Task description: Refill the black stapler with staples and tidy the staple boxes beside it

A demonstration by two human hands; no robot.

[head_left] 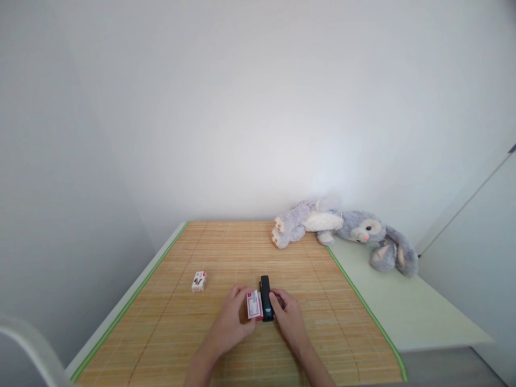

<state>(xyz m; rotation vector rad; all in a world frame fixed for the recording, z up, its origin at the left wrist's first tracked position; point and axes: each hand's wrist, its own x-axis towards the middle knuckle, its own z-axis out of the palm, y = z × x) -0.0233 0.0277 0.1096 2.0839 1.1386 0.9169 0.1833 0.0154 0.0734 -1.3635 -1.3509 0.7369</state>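
My left hand (233, 317) is curved round a small white packet with pink print (253, 305), fingers at its top corner and thumb at its lower edge. Right beside the packet a black stapler (266, 301) lies lengthwise, pointing away from me. My right hand (288, 317) grips the stapler from its right side, the thumb on top and the other fingers curled partly out of sight. Something pink or red shows between packet and stapler, too small to make out. A small white box with a dark picture on it (199, 281) stands further left, apart from both hands.
A bamboo mat with green edging (226, 247) covers most of the pale table (407, 301). At the back right a grey plush rabbit (322, 220) lies on its side against the wall. A white curved bar (32, 344) cuts into the lower left corner.
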